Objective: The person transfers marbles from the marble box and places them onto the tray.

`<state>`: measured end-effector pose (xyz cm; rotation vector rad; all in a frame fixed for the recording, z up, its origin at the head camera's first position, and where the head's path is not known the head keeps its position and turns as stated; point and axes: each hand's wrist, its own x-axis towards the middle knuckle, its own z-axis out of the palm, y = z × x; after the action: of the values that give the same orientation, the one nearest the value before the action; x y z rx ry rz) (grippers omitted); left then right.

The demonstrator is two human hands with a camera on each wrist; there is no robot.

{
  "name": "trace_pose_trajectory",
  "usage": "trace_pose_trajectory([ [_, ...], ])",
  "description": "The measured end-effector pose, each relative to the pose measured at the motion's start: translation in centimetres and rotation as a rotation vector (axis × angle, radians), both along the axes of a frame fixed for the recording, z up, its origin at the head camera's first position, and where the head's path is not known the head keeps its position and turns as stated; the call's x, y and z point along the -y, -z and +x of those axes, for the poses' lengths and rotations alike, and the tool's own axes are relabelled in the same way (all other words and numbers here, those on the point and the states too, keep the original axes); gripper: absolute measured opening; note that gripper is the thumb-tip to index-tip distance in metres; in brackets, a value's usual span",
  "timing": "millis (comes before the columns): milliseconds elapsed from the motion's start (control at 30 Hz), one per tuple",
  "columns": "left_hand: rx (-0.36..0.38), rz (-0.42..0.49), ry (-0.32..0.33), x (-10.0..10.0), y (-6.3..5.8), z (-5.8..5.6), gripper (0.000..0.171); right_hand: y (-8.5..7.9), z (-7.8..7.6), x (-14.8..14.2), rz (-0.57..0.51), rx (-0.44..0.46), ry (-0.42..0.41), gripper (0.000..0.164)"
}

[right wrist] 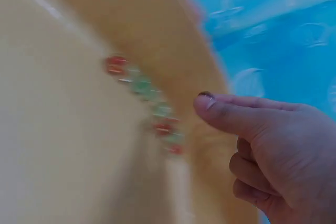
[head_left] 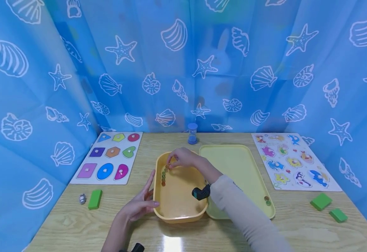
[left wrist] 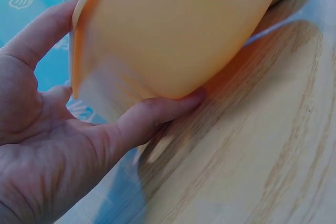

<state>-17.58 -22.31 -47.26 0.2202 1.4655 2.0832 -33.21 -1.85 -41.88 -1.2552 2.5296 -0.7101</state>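
Note:
A deep orange plastic tub [head_left: 183, 199] stands in front of me. Along its left inner wall runs a row of small translucent red and green beads [head_left: 163, 177]; the row looks blurred in the right wrist view. Over the row's far end, my right hand [head_left: 183, 157] brings thumb and index together. A dark reddish bead [right wrist: 206, 94], mostly hidden, shows at those fingertips, the other fingers curled in. My left hand [head_left: 139, 204] rests against the tub's left outer side, fingers and thumb spread and fairly straight. In the left wrist view, the thumb [left wrist: 163, 111] lies along the tub's lower wall.
A yellow tray [head_left: 230, 164] adjoins the tub, with red and green beads [head_left: 267, 200] in its near right corner. Shape puzzle [head_left: 108, 157] left, animal puzzle [head_left: 293, 161] right. Green blocks [head_left: 95, 199], a grey figurine [head_left: 82, 198] and a blue sand timer [head_left: 192, 133] stand around.

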Motion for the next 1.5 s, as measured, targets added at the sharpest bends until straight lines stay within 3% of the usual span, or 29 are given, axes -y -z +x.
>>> trace_pose_trajectory([
  [167,0.011,-0.003,-0.014,0.1,-0.1,0.1,0.097,-2.5,-0.5,-4.4,-0.115,-0.019,0.076,0.019],
  [267,0.018,-0.006,-0.022,0.2,-0.2,0.2,0.096,-2.7,-0.8,-8.1,-0.125,-0.031,0.177,0.023],
  [533,0.011,-0.009,-0.044,0.3,-0.1,0.4,0.099,2.1,-1.2,-17.7,-0.108,-0.035,0.351,0.019],
  [667,0.013,-0.006,-0.052,0.3,0.0,0.4,0.1,4.4,-1.2,-20.1,-0.092,-0.002,0.366,0.017],
  [800,0.018,0.001,-0.047,0.3,0.1,0.3,0.1,5.2,-1.3,-21.1,-0.112,-0.002,0.382,0.019],
  [1000,0.033,0.004,-0.046,0.1,0.1,0.2,0.097,2.7,-1.3,-18.9,-0.161,-0.072,0.37,0.025],
  [1133,0.035,0.005,-0.05,-0.1,0.0,0.2,0.097,0.0,-1.2,-14.2,-0.165,-0.087,0.293,0.022],
  [1267,0.035,0.01,-0.051,-0.1,0.1,0.2,0.099,-2.0,-0.6,-8.0,-0.153,-0.058,0.158,0.021],
  [1400,0.022,0.02,-0.026,-0.2,0.1,0.1,0.1,-2.5,0.0,-2.9,-0.094,-0.042,0.028,0.018],
  [1500,0.0,0.026,0.002,-0.2,0.2,0.1,0.1,-2.1,0.3,-0.4,-0.026,-0.04,-0.011,0.016],
])
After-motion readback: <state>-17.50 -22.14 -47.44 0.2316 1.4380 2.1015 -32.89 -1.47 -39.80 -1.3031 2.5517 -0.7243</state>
